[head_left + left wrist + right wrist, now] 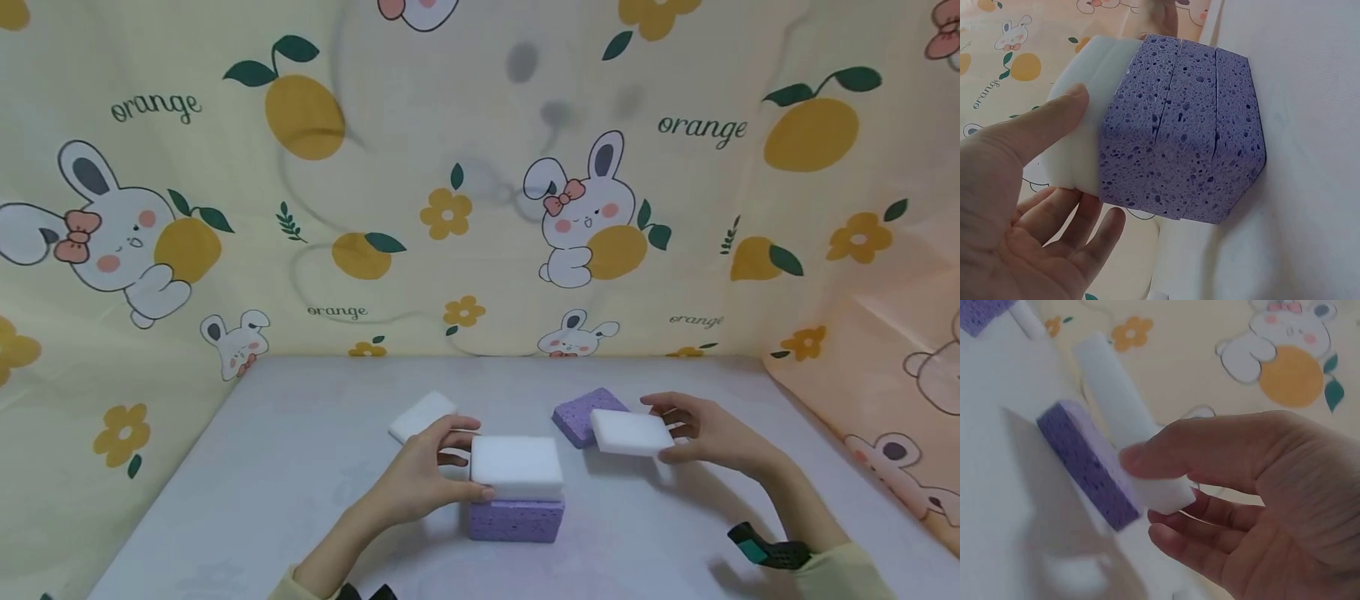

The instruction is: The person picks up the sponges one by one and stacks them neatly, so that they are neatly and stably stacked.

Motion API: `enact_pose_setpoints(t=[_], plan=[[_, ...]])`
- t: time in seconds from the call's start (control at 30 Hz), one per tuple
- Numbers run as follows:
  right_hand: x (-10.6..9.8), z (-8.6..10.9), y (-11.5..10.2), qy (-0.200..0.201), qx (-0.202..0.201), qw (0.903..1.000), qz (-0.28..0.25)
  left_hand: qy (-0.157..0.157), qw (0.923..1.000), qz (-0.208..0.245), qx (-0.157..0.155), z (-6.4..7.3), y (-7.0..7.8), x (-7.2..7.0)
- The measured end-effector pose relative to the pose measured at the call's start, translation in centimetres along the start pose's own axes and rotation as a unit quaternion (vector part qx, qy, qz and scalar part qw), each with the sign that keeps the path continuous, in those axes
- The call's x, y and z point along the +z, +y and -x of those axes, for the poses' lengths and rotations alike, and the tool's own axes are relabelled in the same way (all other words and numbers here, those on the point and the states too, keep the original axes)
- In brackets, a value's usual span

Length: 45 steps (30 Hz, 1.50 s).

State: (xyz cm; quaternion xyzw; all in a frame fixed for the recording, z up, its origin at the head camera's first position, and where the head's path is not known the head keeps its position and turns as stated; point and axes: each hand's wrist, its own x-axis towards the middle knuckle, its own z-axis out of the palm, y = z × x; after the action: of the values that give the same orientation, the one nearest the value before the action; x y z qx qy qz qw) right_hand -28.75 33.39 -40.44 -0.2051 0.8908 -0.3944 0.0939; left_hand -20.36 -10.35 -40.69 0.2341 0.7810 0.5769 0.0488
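Observation:
In the middle of the table stands a stack, three purple sponges [1179,125] below and what look like two white sponges [516,465] on top. My left hand [431,467] grips the white layers at their left end, thumb [1060,115] at the front and fingers behind. To the right, my right hand [705,433] pinches another white sponge [632,432] by its right end, held above the table. Behind and below that one lies a single purple sponge [588,415], partly hidden in the head view; the right wrist view shows the purple sponge [1088,465] beside the held one.
A loose white sponge [423,414] lies behind my left hand, partly covered by it. The white table [247,500] meets a patterned cloth [480,250] at the back, with more cloth along both sides. A dark band [768,550] is on the right wrist.

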Motion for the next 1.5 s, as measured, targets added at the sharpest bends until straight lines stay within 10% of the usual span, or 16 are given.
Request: enact_pose_setpoints(t=[0.83, 1.5], plan=[[6.7, 0.3, -11.2, 0.082, -0.054, 0.9704, -0.221, 0.006, 0.9999, 0.012, 0.002, 0.1, -0.2, 0.0], [11.0, 0.3, -13.7, 0.101, -0.175, 0.9651, -0.167, 0.006, 0.9997, 0.020, 0.012, 0.0, -0.1, 0.2]])
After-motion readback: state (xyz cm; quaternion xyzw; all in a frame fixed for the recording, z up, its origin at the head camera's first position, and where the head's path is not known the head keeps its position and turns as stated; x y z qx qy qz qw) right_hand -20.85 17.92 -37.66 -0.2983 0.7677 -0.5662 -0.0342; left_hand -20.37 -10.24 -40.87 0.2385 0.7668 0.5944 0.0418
